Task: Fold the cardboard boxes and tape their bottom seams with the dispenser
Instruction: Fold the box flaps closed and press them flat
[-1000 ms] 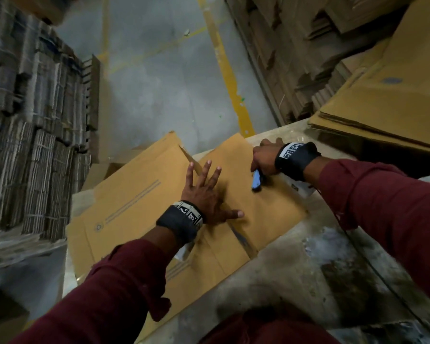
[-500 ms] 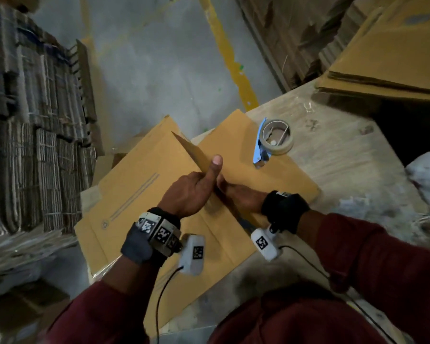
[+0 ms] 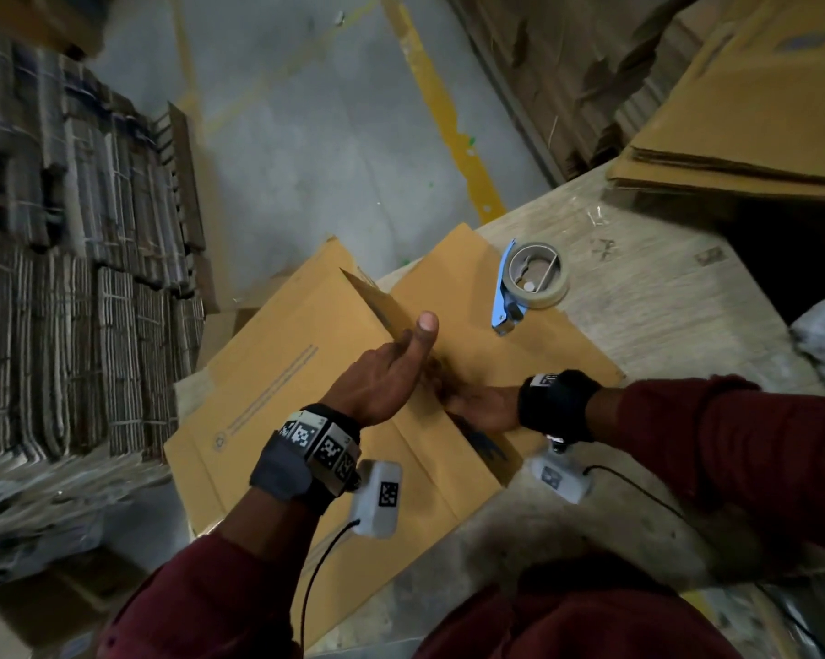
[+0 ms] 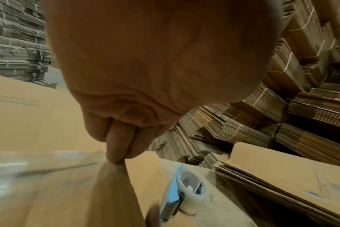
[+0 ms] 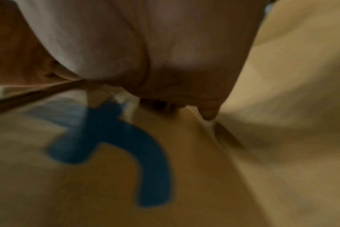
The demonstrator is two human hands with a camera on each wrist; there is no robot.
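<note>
Head view — desk [image 3: 648, 297]: pale, scuffed, bearing a flattened cardboard box [image 3: 277, 373] that overhangs its left edge. Raised flap [image 3: 377, 302] at the box's middle — left hand [image 3: 382, 378] pinches it, thumb up against the near face. Right hand [image 3: 482, 406]: fingers tucked under the flap, grip hidden; cannot tell. Tape dispenser [image 3: 529, 283]: blue handle, lying just beyond the hands, untouched.
</note>
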